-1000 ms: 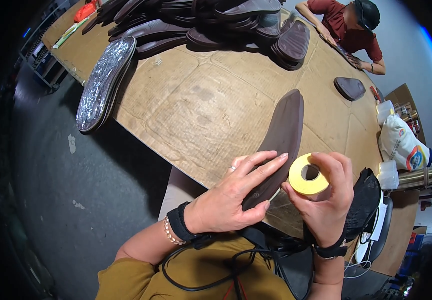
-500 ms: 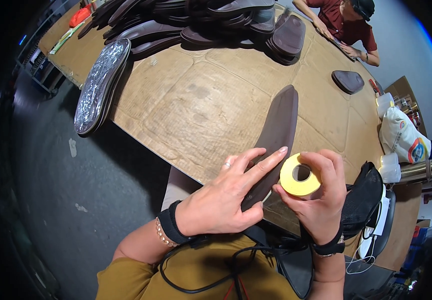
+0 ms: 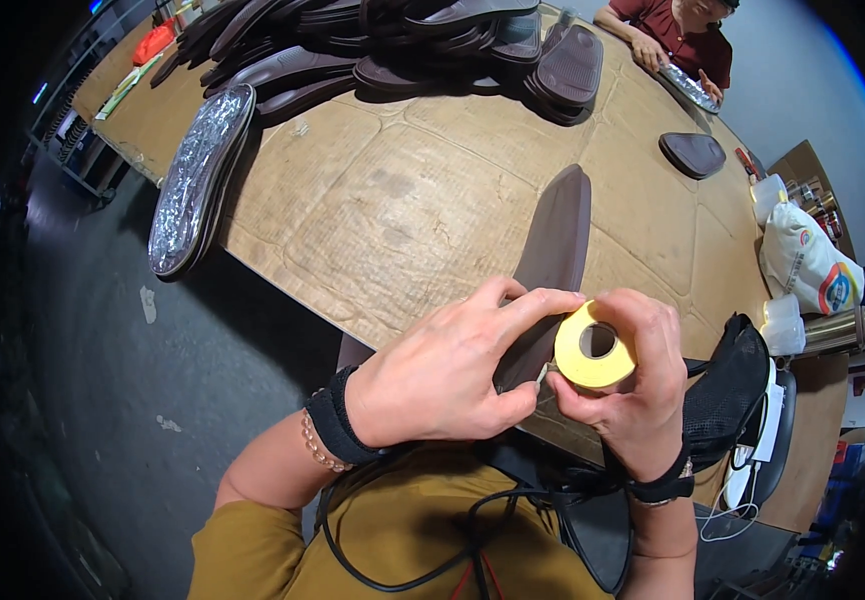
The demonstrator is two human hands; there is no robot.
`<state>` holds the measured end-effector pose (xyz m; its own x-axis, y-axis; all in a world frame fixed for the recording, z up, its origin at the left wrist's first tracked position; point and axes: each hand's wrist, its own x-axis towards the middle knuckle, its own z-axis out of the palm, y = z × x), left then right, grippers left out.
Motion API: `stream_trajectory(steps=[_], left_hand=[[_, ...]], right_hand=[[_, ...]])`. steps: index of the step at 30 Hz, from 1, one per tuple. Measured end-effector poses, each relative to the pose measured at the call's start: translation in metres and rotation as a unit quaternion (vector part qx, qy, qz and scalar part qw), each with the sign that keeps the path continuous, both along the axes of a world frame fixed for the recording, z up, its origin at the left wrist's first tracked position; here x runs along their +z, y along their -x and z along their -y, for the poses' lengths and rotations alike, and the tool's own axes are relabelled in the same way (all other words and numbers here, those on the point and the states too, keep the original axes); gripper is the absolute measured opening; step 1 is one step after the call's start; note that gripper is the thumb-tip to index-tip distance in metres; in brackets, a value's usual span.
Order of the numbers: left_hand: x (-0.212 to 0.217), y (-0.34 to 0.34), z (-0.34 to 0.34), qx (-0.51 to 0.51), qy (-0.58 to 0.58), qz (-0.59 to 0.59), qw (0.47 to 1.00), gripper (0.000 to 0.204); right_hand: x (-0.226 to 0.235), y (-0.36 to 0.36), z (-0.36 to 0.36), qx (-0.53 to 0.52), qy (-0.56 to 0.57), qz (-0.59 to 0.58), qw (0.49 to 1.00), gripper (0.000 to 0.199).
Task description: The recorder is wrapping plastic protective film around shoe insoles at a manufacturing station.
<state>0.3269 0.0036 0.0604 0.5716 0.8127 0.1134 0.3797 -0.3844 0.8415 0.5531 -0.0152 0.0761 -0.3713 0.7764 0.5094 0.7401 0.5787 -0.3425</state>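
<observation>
A dark brown shoe sole [image 3: 557,225] lies lengthwise on the table's near part, its near end under my hands. My left hand [image 3: 443,365] is closed over that end, index finger stretched to its right edge and thumb at the near side. In my right hand [image 3: 645,385] is a roll of yellow tape [image 3: 570,350], gripped between fingers and thumb with its round core facing up. The roll sits against the sole's right edge, close to my left fingertips. Whether a strip of tape runs between roll and sole is hidden by my fingers.
Cardboard covers the table [image 3: 383,220]. Many brown soles [image 3: 423,75] are heaped at the back. A film-wrapped stack of soles [image 3: 203,175] overhangs the left edge. Another sole [image 3: 693,155] lies at right. A co-worker [image 3: 683,45] handles a film-covered sole. A white bag [image 3: 803,260] stands right.
My left index finger has moved right to the roll's edge, and the roll has shifted slightly left. The co-worker's sole now shows its shiny film-covered face.
</observation>
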Motion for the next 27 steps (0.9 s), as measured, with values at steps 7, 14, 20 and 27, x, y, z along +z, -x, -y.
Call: stream_trajectory(steps=[7, 14, 20, 27], left_hand=[[-0.003, -0.005, -0.001, 0.061, -0.005, 0.007, 0.998, 0.062], [-0.003, -0.003, -0.001, 0.058, -0.040, 0.016, 0.997, 0.062], [-0.003, -0.004, -0.001, 0.046, -0.029, 0.016, 0.998, 0.066], [-0.003, -0.003, 0.001, 0.045, -0.023, 0.023, 0.998, 0.067]], right_hand=[[0.011, -0.005, -0.001, 0.049, 0.081, -0.001, 0.996, 0.080], [0.019, -0.015, -0.002, 0.058, 0.116, -0.065, 0.989, 0.083], [0.016, -0.011, -0.005, -0.029, 0.013, -0.043, 0.999, 0.080], [0.011, -0.003, -0.010, -0.059, -0.020, -0.027, 0.998, 0.077]])
